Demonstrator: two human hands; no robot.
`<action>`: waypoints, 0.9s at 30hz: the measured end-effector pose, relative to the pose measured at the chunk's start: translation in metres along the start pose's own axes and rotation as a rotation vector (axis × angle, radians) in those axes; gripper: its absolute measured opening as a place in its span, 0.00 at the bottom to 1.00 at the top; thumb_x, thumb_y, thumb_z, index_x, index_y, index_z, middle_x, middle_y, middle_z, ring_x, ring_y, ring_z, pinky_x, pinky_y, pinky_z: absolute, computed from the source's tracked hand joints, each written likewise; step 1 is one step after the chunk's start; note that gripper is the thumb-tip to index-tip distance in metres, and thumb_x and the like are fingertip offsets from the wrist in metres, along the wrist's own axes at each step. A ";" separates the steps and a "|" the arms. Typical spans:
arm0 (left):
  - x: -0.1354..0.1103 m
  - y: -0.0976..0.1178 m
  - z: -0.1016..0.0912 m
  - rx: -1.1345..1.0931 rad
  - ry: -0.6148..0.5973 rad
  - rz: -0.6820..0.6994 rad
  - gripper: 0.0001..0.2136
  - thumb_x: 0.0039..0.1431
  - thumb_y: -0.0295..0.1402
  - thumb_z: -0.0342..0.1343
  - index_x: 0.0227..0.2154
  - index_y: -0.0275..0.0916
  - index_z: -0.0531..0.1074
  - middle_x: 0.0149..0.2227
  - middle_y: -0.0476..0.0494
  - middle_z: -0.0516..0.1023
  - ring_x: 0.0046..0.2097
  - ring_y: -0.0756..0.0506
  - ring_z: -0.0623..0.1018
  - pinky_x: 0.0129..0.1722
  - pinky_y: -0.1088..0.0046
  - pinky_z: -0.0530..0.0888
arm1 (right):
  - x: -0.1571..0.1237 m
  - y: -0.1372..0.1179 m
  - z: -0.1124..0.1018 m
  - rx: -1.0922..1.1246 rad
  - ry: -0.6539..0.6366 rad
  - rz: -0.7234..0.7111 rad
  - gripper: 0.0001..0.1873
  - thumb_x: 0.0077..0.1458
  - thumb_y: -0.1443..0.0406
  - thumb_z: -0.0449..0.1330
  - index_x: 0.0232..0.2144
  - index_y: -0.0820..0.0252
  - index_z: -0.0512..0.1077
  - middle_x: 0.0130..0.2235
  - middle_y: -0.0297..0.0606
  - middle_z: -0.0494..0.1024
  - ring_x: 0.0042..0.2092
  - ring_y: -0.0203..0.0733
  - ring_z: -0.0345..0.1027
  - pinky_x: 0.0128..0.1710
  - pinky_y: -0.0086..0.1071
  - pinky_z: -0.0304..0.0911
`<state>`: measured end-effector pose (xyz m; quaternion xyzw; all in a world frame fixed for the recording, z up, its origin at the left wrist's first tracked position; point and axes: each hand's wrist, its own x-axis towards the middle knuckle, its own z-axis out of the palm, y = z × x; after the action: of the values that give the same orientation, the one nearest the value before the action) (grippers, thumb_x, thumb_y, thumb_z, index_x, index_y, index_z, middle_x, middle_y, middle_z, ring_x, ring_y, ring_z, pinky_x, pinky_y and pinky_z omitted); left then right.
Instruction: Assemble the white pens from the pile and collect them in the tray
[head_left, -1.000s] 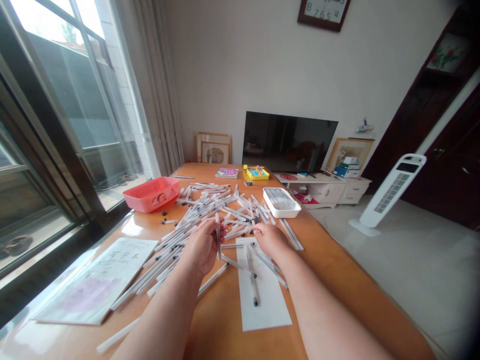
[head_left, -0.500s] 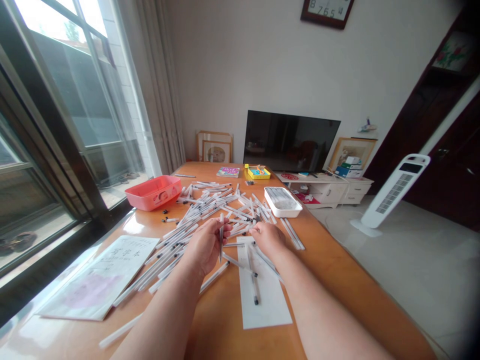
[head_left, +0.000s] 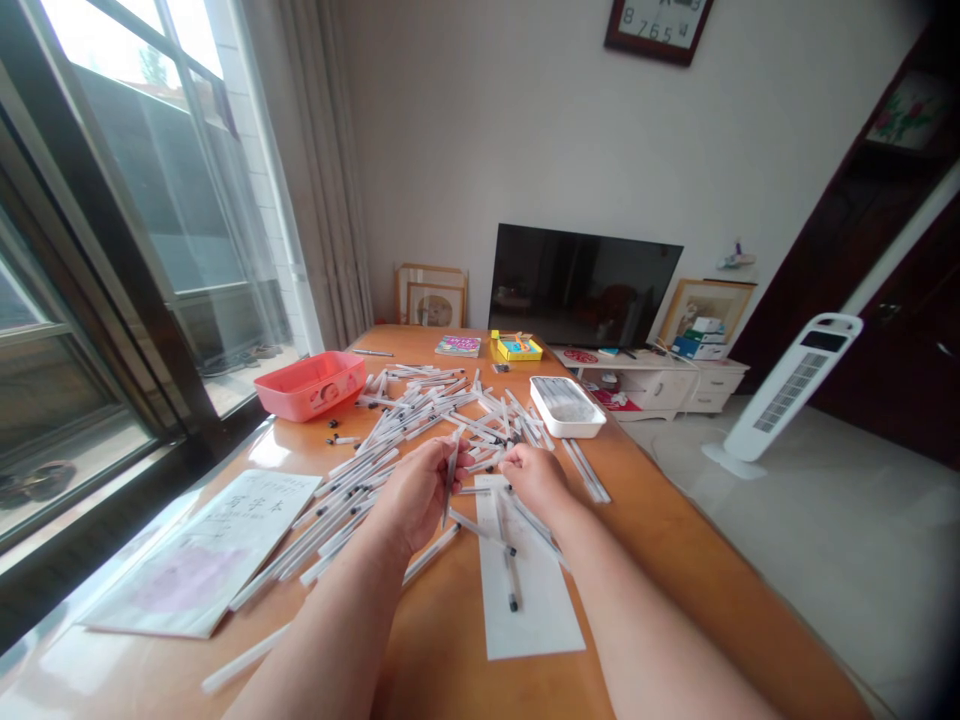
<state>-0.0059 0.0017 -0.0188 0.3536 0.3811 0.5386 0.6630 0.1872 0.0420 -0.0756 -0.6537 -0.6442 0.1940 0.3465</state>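
My left hand (head_left: 421, 488) is closed around a slim pen (head_left: 451, 474), which stands nearly upright and leans a little to the right at its top. To its right, my right hand (head_left: 537, 476) has its fingertips pinched together at the near edge of a pile of clear pen barrels (head_left: 409, 415). Anything between those fingertips is too small or hidden to make out. Below the right hand lies a white paper sheet (head_left: 525, 625), with black-capped pens resting on it, one being a pen (head_left: 512, 585) near its middle.
A pink basket (head_left: 311, 388) stands at the left, and a white tray (head_left: 585, 428) holding pen parts at the right. The writing booklet (head_left: 202, 555) lies near left. Farther back are a yellow box (head_left: 521, 352) and a purple booklet (head_left: 457, 346). The table's right edge (head_left: 720, 555) drops to the floor.
The pen in my left hand has tilted, its top moving slightly right. My right hand stays pinched in nearly the same place. The whole view has shifted very slightly.
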 end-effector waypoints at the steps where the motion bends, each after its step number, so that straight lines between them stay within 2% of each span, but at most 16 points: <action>1: -0.001 0.000 0.000 0.004 -0.014 0.000 0.11 0.55 0.35 0.59 0.36 0.32 0.77 0.31 0.41 0.76 0.29 0.51 0.72 0.28 0.77 0.67 | -0.001 -0.001 -0.001 0.125 0.002 0.000 0.08 0.52 0.60 0.62 0.29 0.58 0.76 0.28 0.34 0.78 0.31 0.39 0.69 0.31 0.29 0.57; 6: -0.007 0.000 0.005 0.049 -0.110 0.006 0.12 0.54 0.37 0.62 0.36 0.32 0.77 0.30 0.43 0.76 0.28 0.52 0.71 0.28 0.76 0.65 | -0.016 -0.023 -0.027 0.733 -0.034 0.077 0.12 0.49 0.60 0.65 0.34 0.62 0.74 0.27 0.33 0.76 0.28 0.36 0.67 0.27 0.27 0.58; 10: -0.010 -0.001 0.009 0.114 -0.209 0.011 0.10 0.55 0.36 0.62 0.35 0.34 0.76 0.32 0.42 0.77 0.30 0.51 0.71 0.30 0.75 0.64 | -0.028 -0.042 -0.051 0.945 -0.110 0.033 0.13 0.49 0.61 0.67 0.37 0.62 0.75 0.32 0.37 0.78 0.31 0.36 0.69 0.32 0.29 0.63; 16: -0.011 -0.008 0.009 0.216 -0.284 0.011 0.09 0.56 0.37 0.61 0.34 0.35 0.75 0.31 0.42 0.78 0.30 0.51 0.69 0.31 0.74 0.62 | -0.034 -0.049 -0.064 0.878 -0.168 -0.068 0.10 0.51 0.63 0.67 0.37 0.61 0.76 0.29 0.35 0.76 0.31 0.36 0.67 0.33 0.31 0.63; 27: -0.015 -0.006 0.013 0.288 -0.298 0.013 0.09 0.55 0.37 0.62 0.30 0.35 0.75 0.31 0.41 0.78 0.30 0.50 0.69 0.31 0.72 0.62 | -0.036 -0.050 -0.068 0.729 -0.233 -0.154 0.09 0.52 0.63 0.65 0.37 0.61 0.77 0.33 0.35 0.77 0.32 0.35 0.66 0.33 0.31 0.63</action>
<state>0.0063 -0.0148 -0.0160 0.5230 0.3498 0.4247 0.6510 0.1964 -0.0107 -0.0006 -0.4111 -0.6152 0.4564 0.4942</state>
